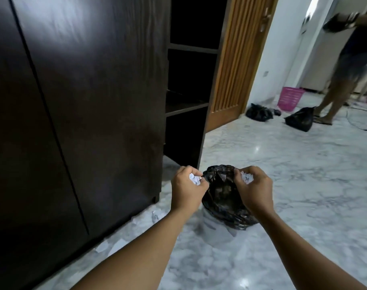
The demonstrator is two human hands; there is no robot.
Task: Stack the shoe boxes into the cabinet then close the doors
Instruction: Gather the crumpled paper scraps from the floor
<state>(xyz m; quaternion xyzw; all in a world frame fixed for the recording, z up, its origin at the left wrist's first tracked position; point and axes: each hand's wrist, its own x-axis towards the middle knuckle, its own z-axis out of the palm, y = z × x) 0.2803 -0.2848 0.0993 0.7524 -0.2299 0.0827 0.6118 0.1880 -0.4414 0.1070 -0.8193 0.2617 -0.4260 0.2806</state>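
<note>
Two hands gripping crumpled paper over a bin (215, 229) beside a cabinet (94, 101).
The left hand (187, 186) is curling tightly round a white paper wad (194, 179), the right hand (253, 185) round another, both pinching the black bag (222, 195) lining the bin. The dark cabinet is standing just left, its right section open.

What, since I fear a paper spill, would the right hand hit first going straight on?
Most likely the bag lining the bin: the right hand, gripping paper, points at its rim and seems nearly touching it. Depth is unclear.
</note>
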